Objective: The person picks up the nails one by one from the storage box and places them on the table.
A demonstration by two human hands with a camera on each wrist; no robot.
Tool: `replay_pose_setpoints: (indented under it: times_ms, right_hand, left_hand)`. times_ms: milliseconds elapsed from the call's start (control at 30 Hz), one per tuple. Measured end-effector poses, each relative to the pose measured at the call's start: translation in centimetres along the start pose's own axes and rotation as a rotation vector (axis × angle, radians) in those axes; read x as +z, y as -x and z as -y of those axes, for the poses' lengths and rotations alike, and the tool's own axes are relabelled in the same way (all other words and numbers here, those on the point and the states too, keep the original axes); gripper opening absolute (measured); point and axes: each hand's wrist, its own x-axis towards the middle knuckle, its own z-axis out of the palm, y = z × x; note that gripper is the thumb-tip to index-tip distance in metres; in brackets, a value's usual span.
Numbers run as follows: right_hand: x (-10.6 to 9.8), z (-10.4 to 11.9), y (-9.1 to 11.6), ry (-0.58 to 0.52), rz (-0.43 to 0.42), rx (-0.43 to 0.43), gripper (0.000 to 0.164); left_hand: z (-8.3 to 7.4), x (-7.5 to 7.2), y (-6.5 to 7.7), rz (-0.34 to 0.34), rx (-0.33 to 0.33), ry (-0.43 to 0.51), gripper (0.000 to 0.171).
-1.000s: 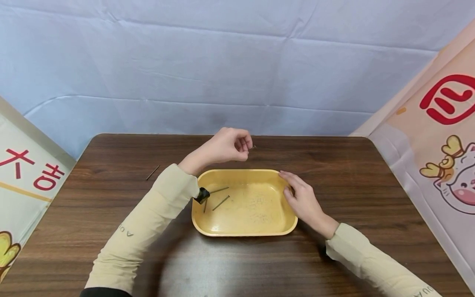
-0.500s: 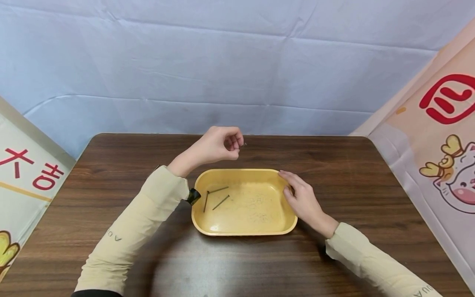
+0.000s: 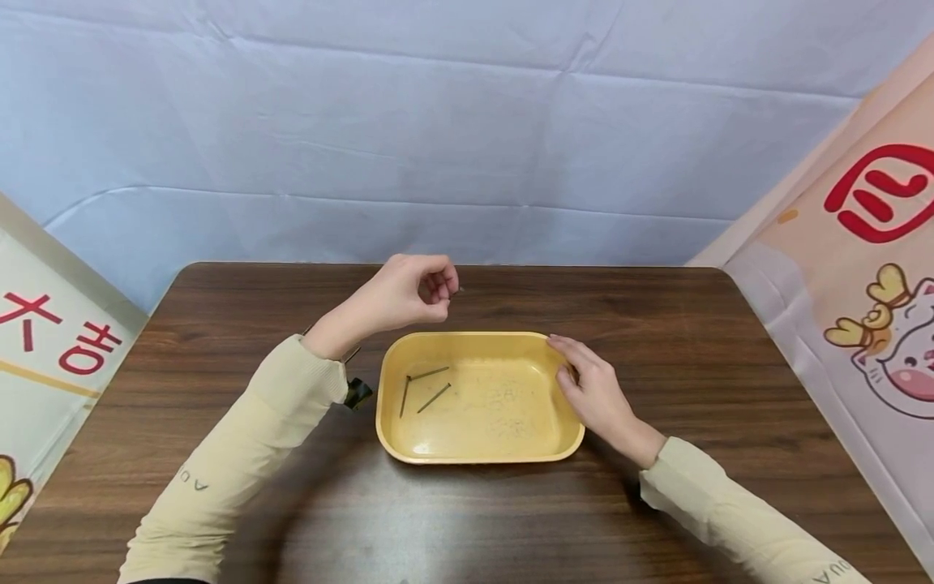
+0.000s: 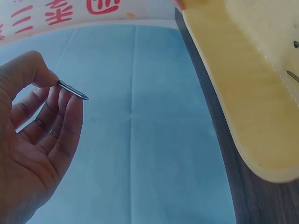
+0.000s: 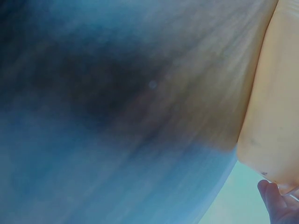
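In the head view my left hand [image 3: 404, 294] is raised over the table beyond the tray's far left side, thumb and fingers pinching a nail. The left wrist view shows this nail [image 4: 73, 90] with its point sticking out past the fingertips. My right hand [image 3: 598, 397] holds the right end of a yellow plastic tray [image 3: 481, 461], its fingers at the rim. Three dark nails [image 3: 434, 398] lie inside the tray on the left. In the right wrist view, fingertips [image 5: 271, 196] show by the tray's outer wall.
The tray stands on a dark wood-grain table [image 3: 679, 324]. Another thin nail [image 3: 353, 354] lies on the table, mostly hidden behind the left wrist. A pale cloth [image 3: 438, 130] hangs behind the table, with printed banners [image 3: 890, 324] at both sides.
My left hand has moved left with the nail, from beyond the tray's middle toward its left end, uncovering the tray's left side. The right hand and the tray have stayed put.
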Motion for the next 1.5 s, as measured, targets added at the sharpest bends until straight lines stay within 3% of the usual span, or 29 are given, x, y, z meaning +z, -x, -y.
replay_pose_setpoints:
  times_ms: [667,1067,1500]
  right_hand:
    - [0.0,0.1,0.0,-0.002,-0.002,-0.003,0.039]
    - [-0.1,0.1,0.1,-0.002,0.004,0.004,0.039]
    - [-0.1,0.1,0.1,-0.001,-0.008,-0.013,0.038]
  left_hand:
    - [-0.1,-1.2,2.2,-0.029,0.061,-0.141,0.018]
    - [-0.1,-1.7,3.7,-0.076,0.092,-0.357,0.018]
    - [0.4,-2.0,5.5,-0.123,0.169,-0.484,0.020]
